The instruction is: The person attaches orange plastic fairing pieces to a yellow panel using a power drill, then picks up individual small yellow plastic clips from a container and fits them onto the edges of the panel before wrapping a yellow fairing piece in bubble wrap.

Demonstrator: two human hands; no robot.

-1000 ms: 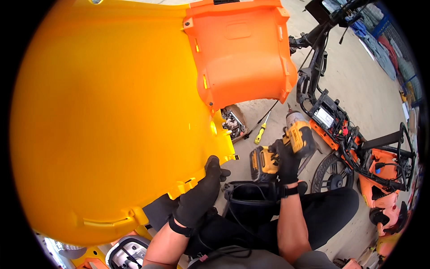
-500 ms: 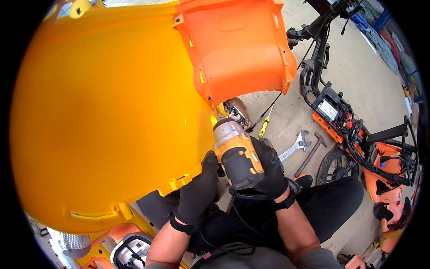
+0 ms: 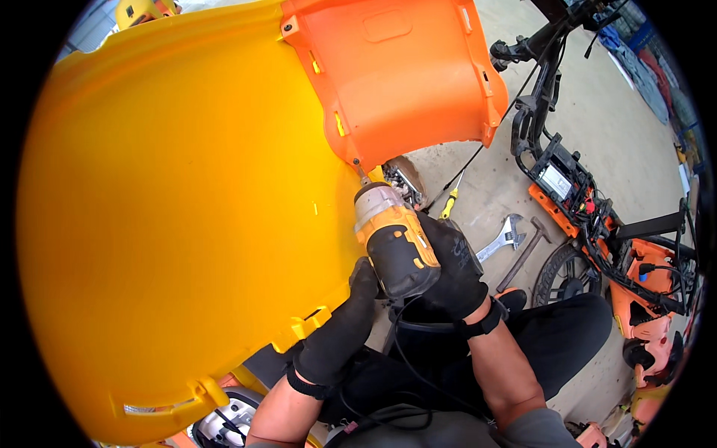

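Observation:
In black gloves, my right hand (image 3: pixel 452 269) grips a yellow-and-black power drill (image 3: pixel 397 243) with a cord. Its bit points up at a small dark screw (image 3: pixel 357 162) in the lower corner of an orange plastic panel (image 3: pixel 403 82); whether the tip touches it I cannot tell. That panel is joined along its left side to a large, curved yellow plastic panel (image 3: pixel 179 201). My left hand (image 3: pixel 340 328) holds the yellow panel's lower right edge, thumb near the drill body, other fingers mostly hidden. Another screw (image 3: pixel 287 28) sits in the orange panel's upper left corner.
Beyond the drill, a container of loose metal fasteners (image 3: pixel 403 183) stands on the floor. A yellow-handled screwdriver (image 3: pixel 449 203), an adjustable wrench (image 3: pixel 502 237) and a hammer (image 3: pixel 524 254) lie to its right. Farther right is a stripped vehicle frame (image 3: pixel 556 183) with a wheel (image 3: pixel 569 276).
The drill has moved up slightly, and its bit now shows by the corner screw. The joined panels have shifted and tilted a little; both hands keep their holds.

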